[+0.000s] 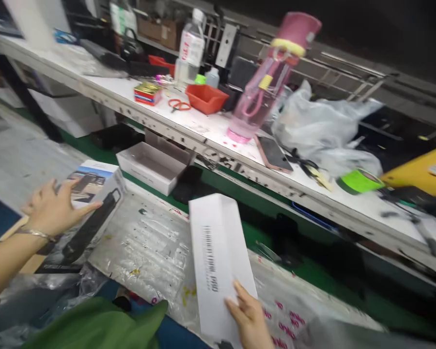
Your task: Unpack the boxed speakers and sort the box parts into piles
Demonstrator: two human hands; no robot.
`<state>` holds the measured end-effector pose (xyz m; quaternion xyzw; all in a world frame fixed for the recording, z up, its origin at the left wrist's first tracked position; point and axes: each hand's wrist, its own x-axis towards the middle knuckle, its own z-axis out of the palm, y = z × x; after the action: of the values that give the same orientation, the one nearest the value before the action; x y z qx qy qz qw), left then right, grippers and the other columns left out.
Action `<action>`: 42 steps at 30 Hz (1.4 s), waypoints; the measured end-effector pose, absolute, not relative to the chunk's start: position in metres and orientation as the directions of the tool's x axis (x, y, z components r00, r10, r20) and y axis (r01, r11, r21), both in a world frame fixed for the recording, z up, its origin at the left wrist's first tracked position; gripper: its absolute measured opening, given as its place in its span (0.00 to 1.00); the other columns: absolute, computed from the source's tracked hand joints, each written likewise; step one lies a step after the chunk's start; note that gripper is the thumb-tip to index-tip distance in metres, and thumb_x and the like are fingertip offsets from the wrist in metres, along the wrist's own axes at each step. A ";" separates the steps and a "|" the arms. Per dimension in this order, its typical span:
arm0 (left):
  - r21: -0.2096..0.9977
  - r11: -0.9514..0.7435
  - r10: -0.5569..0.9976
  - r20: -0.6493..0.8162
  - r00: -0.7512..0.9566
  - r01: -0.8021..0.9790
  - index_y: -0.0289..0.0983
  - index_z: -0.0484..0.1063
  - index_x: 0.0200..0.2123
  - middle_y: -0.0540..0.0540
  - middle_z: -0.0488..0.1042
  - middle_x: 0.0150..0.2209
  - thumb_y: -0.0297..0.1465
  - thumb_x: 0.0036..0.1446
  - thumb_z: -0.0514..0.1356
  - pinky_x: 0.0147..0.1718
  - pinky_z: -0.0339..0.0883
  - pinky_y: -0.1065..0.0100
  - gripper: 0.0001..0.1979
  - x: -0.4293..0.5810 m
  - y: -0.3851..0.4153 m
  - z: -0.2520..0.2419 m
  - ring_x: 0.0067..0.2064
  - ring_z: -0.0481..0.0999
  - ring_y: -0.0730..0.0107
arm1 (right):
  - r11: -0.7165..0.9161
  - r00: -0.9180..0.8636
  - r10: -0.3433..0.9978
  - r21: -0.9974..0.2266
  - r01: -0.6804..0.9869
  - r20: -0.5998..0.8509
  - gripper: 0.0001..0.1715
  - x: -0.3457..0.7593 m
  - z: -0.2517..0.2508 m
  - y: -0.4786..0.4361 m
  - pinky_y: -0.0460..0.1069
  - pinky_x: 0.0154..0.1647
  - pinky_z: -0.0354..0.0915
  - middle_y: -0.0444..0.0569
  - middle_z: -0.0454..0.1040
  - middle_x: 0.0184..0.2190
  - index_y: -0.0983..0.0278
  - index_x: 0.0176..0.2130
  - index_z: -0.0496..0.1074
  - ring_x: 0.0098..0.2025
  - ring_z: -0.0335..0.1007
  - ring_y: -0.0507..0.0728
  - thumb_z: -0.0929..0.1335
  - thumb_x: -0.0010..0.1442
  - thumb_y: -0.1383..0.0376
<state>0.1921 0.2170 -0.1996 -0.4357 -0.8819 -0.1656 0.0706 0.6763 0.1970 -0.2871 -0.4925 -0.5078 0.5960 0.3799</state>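
Observation:
My left hand (54,206) is on a printed box (100,220) at the left, thumb and fingers spread across its edge. Pictures of a black oblong device and an outdoor scene cover that box. At lower centre my right hand (249,315) grips a long white carton (218,252) by its lower right side, thumb on the face. Black lettering runs along the carton, which stands tilted. Beyond the two hands lies an open white box (152,167), its inside showing.
A plastic-covered belt (141,247) runs under the hands. Along the white shelf (218,138) stand a pink bottle (257,92), a clear bottle (191,48), a red tray (206,97), orange scissors (179,104), a phone (272,152) and green tape (361,181).

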 end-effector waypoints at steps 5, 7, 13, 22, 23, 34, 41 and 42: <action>0.359 -0.159 0.913 0.408 -0.001 0.920 0.32 0.64 0.56 0.35 0.62 0.60 0.52 0.56 0.54 0.62 0.46 0.55 0.34 0.331 0.259 -0.218 0.62 0.58 0.50 | -0.060 -0.158 0.970 -0.816 0.575 -0.183 0.25 0.633 -0.327 0.182 0.64 0.61 0.57 0.60 0.75 0.49 0.66 0.51 0.74 0.54 0.68 0.69 0.63 0.54 0.72; 0.500 -0.437 0.895 0.321 0.308 0.748 0.36 0.69 0.52 0.39 0.69 0.55 0.49 0.53 0.58 0.61 0.50 0.58 0.30 0.411 0.267 -0.235 0.58 0.63 0.52 | -0.041 -0.105 0.985 -0.767 0.640 -0.140 0.27 0.627 -0.346 0.167 0.65 0.63 0.53 0.62 0.75 0.48 0.69 0.52 0.73 0.56 0.66 0.71 0.62 0.53 0.74; 0.386 -0.750 0.571 -0.031 0.820 0.537 0.35 0.72 0.50 0.37 0.72 0.52 0.37 0.49 0.65 0.58 0.48 0.50 0.24 0.639 0.282 -0.293 0.59 0.61 0.47 | 0.086 -0.049 0.996 -0.794 0.601 0.071 0.27 0.625 -0.363 0.122 0.69 0.66 0.47 0.60 0.73 0.51 0.69 0.53 0.69 0.62 0.58 0.69 0.59 0.56 0.73; 0.557 -0.602 0.573 -0.198 0.795 0.572 0.35 0.69 0.28 0.44 0.77 0.33 0.32 0.58 0.57 0.50 0.62 0.56 0.09 0.713 0.302 -0.285 0.42 0.75 0.61 | 0.016 0.402 0.886 -0.881 0.472 0.231 0.30 0.665 -0.382 0.095 0.66 0.60 0.60 0.59 0.63 0.61 0.62 0.62 0.56 0.63 0.58 0.65 0.61 0.62 0.65; 0.623 -0.571 0.553 -0.191 0.811 0.535 0.36 0.67 0.27 0.44 0.77 0.32 0.33 0.59 0.55 0.46 0.64 0.60 0.10 0.700 0.302 -0.270 0.40 0.76 0.62 | -0.065 0.551 0.815 -0.915 0.397 0.181 0.34 0.686 -0.375 0.093 0.67 0.61 0.58 0.60 0.58 0.63 0.61 0.64 0.51 0.64 0.55 0.67 0.63 0.62 0.60; 0.949 0.226 0.787 -0.044 0.615 -0.220 0.40 0.61 0.43 0.53 0.70 0.30 0.43 0.42 0.71 0.30 0.61 0.71 0.30 0.518 0.241 -0.231 0.27 0.68 0.76 | -0.105 0.195 0.964 -0.931 -0.349 -0.182 0.41 0.687 -0.313 0.167 0.56 0.48 0.66 0.50 0.71 0.40 0.60 0.60 0.56 0.40 0.69 0.58 0.68 0.54 0.46; 0.665 -0.242 0.969 0.198 0.145 0.707 0.39 0.59 0.44 0.53 0.68 0.30 0.30 0.54 0.56 0.31 0.63 0.71 0.14 0.407 0.262 -0.238 0.30 0.69 0.73 | -0.158 0.497 0.845 -0.798 0.582 0.196 0.56 0.649 -0.357 0.188 0.71 0.63 0.39 0.79 0.45 0.63 0.79 0.65 0.44 0.66 0.39 0.81 0.61 0.54 0.44; 0.622 -0.162 0.986 0.141 0.094 0.766 0.38 0.60 0.44 0.54 0.68 0.27 0.29 0.53 0.56 0.30 0.62 0.71 0.14 0.396 0.269 -0.241 0.29 0.70 0.72 | -0.202 0.508 0.845 -0.783 0.589 0.164 0.53 0.655 -0.370 0.189 0.72 0.62 0.42 0.80 0.45 0.63 0.81 0.65 0.41 0.66 0.40 0.82 0.59 0.56 0.48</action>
<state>0.3959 0.2694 -0.2412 -0.7118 -0.6152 -0.2728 -0.2012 0.6545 0.1895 -0.3703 -0.7600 -0.4717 0.1528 0.4202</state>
